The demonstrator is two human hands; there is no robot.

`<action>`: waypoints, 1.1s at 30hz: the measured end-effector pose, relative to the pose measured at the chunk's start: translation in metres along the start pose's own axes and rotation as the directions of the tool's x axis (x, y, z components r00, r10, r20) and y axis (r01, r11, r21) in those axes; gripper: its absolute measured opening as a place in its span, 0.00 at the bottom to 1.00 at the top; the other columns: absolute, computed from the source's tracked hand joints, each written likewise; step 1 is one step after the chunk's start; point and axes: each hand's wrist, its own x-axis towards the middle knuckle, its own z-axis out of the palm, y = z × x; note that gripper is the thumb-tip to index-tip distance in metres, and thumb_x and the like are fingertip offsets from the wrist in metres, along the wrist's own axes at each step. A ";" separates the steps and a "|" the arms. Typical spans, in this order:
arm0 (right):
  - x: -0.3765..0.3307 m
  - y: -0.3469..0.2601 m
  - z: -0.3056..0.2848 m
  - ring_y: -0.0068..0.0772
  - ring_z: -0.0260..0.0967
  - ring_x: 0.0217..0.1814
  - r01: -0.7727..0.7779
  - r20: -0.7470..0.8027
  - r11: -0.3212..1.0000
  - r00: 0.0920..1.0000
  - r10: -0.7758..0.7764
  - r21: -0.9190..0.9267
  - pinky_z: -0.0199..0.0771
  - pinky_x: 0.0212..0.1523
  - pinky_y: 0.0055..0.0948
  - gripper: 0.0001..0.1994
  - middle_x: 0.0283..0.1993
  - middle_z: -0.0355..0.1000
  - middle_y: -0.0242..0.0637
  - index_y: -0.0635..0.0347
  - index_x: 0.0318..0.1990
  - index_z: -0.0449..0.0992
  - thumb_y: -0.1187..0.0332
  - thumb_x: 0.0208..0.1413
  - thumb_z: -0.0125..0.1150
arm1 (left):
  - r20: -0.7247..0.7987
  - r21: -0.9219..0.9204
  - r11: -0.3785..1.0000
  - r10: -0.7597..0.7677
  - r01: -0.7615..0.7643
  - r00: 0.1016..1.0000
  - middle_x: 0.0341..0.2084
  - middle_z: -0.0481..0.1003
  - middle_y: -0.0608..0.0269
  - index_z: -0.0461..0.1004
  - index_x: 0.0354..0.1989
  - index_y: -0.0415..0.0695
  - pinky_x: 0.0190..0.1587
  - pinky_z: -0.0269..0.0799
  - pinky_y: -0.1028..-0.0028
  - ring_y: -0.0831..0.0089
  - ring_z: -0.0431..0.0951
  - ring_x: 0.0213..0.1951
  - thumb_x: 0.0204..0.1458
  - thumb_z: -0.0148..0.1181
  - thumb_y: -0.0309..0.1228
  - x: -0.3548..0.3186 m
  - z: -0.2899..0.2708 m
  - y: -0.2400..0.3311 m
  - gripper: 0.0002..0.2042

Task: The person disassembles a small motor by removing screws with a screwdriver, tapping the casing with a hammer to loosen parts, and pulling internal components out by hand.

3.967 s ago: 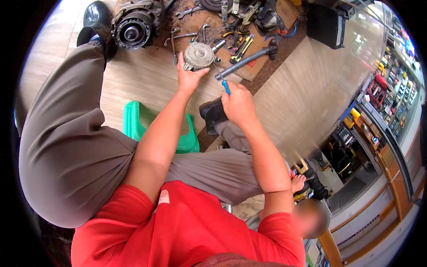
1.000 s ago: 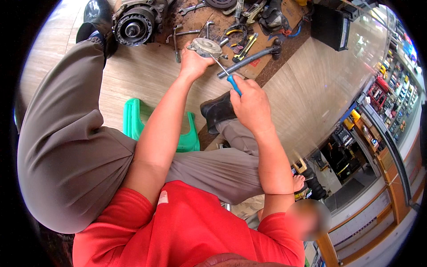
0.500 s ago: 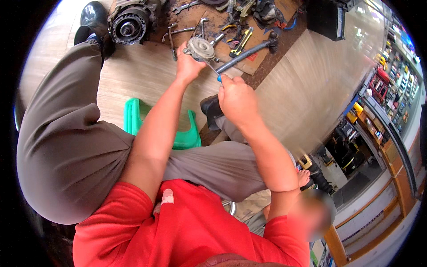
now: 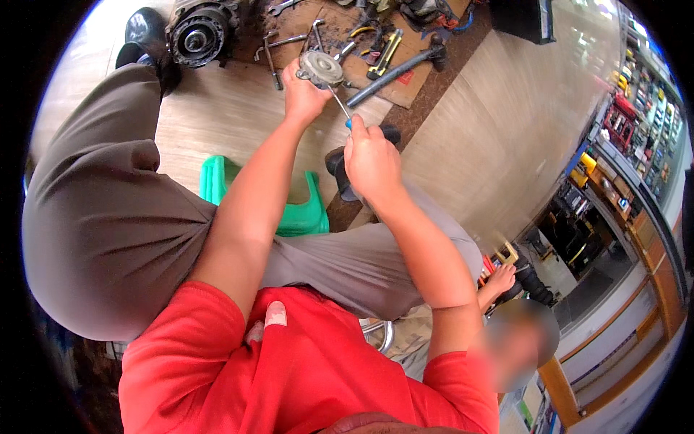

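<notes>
Above the floor, my left hand (image 4: 303, 100) grips a round, grey metal cover (image 4: 322, 67) with lugs on its rim. Fingers wrap its left and lower sides. My right hand (image 4: 373, 160) is closed around a blue-handled screwdriver (image 4: 340, 105), most of whose handle is hidden in the fist. Its thin shaft slants up and left, with the tip at the lower edge of the cover; whether it touches cannot be made out. Just beyond the cover, a long-handled hammer (image 4: 390, 79) lies on brown cardboard (image 4: 312, 14).
A greasy cylindrical machine housing (image 4: 201, 35) stands at the far left. T-handled wrenches (image 4: 270, 64) and a yellow utility knife (image 4: 385, 55) lie near the hammer. Between my legs is a green plastic stool (image 4: 307, 220). Another person's hand (image 4: 500, 278) shows at right.
My right hand has come lower and a little left with the screwdriver, whose shaft now shows more fully. My left hand still holds the cover. The view has shifted slightly.
</notes>
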 end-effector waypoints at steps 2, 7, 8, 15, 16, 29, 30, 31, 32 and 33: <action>-0.001 -0.004 0.003 0.52 0.77 0.30 -0.044 0.015 0.999 0.999 0.044 -0.028 0.80 0.30 0.44 0.21 0.35 0.74 0.52 0.68 0.58 0.70 0.70 0.57 0.52 | -0.036 0.016 1.000 -0.024 0.025 0.999 0.58 0.61 0.44 0.54 0.63 0.34 0.65 0.61 0.62 0.50 0.60 0.62 0.28 0.82 0.35 -0.003 0.005 0.003 0.52; -0.007 -0.006 0.008 0.50 0.78 0.32 -0.048 0.005 0.997 0.999 0.048 -0.065 0.81 0.34 0.43 0.22 0.38 0.74 0.51 0.68 0.58 0.71 0.71 0.55 0.52 | -0.028 0.052 0.998 0.039 -0.038 0.999 0.58 0.62 0.44 0.54 0.63 0.34 0.64 0.62 0.62 0.49 0.63 0.60 0.26 0.84 0.35 -0.002 0.002 0.003 0.54; -0.008 -0.007 0.009 0.49 0.78 0.33 -0.048 0.005 0.996 0.999 0.048 -0.074 0.81 0.34 0.43 0.22 0.38 0.74 0.51 0.67 0.58 0.71 0.71 0.55 0.52 | -0.025 0.057 0.997 0.049 -0.047 0.998 0.58 0.62 0.44 0.54 0.63 0.34 0.64 0.62 0.62 0.49 0.63 0.60 0.26 0.84 0.35 -0.002 0.001 0.002 0.54; -0.013 -0.005 0.020 0.50 0.79 0.34 -0.157 -0.049 0.986 0.986 0.160 0.048 0.80 0.35 0.44 0.21 0.37 0.75 0.49 0.62 0.58 0.72 0.69 0.57 0.52 | -0.024 0.003 1.000 0.027 -0.027 0.999 0.57 0.62 0.46 0.57 0.62 0.38 0.65 0.61 0.62 0.50 0.62 0.61 0.27 0.83 0.33 -0.006 0.007 0.006 0.50; -0.014 0.001 0.018 0.50 0.78 0.33 -0.161 -0.058 0.984 0.984 0.166 0.083 0.80 0.35 0.44 0.21 0.37 0.75 0.49 0.61 0.58 0.72 0.68 0.57 0.52 | -0.031 -0.013 1.000 0.023 -0.023 0.999 0.57 0.62 0.47 0.58 0.61 0.39 0.65 0.60 0.62 0.51 0.61 0.61 0.28 0.82 0.32 -0.005 0.009 0.005 0.49; -0.017 0.003 0.023 0.49 0.78 0.34 -0.127 -0.031 0.992 0.991 0.127 -0.015 0.80 0.34 0.42 0.21 0.38 0.74 0.49 0.60 0.60 0.71 0.69 0.59 0.52 | 0.005 0.015 1.000 -0.003 0.003 1.000 0.57 0.60 0.46 0.56 0.63 0.39 0.65 0.60 0.64 0.51 0.62 0.61 0.29 0.80 0.32 -0.006 0.004 0.005 0.49; -0.017 0.000 0.021 0.49 0.78 0.34 -0.135 -0.019 0.991 0.991 0.135 -0.019 0.80 0.35 0.42 0.21 0.39 0.74 0.49 0.61 0.60 0.70 0.69 0.58 0.51 | 0.011 0.021 1.000 -0.006 0.005 1.000 0.58 0.60 0.46 0.56 0.63 0.39 0.65 0.60 0.64 0.51 0.62 0.61 0.29 0.80 0.32 -0.006 0.004 0.005 0.49; -0.016 -0.003 0.020 0.49 0.78 0.34 -0.143 -0.012 0.989 0.990 0.143 -0.029 0.80 0.35 0.42 0.22 0.39 0.74 0.49 0.61 0.60 0.70 0.69 0.58 0.52 | -0.003 0.023 1.000 0.011 -0.010 1.000 0.58 0.59 0.46 0.55 0.63 0.39 0.65 0.61 0.64 0.51 0.62 0.61 0.29 0.81 0.32 -0.005 0.005 0.005 0.50; -0.014 -0.008 0.020 0.49 0.78 0.34 -0.150 -0.003 0.988 0.989 0.150 -0.036 0.80 0.35 0.42 0.22 0.39 0.74 0.49 0.62 0.60 0.70 0.69 0.58 0.52 | -0.016 0.029 0.999 0.025 -0.025 1.000 0.58 0.59 0.46 0.55 0.63 0.39 0.65 0.61 0.64 0.51 0.62 0.61 0.29 0.81 0.32 -0.003 0.005 0.001 0.50; -0.013 -0.012 0.022 0.50 0.78 0.34 -0.158 0.005 0.986 0.987 0.158 -0.044 0.80 0.35 0.42 0.22 0.39 0.74 0.49 0.63 0.60 0.70 0.69 0.57 0.52 | -0.029 0.034 0.999 0.041 -0.040 0.999 0.58 0.59 0.47 0.55 0.63 0.39 0.65 0.61 0.64 0.51 0.62 0.61 0.29 0.81 0.32 -0.002 0.005 -0.002 0.50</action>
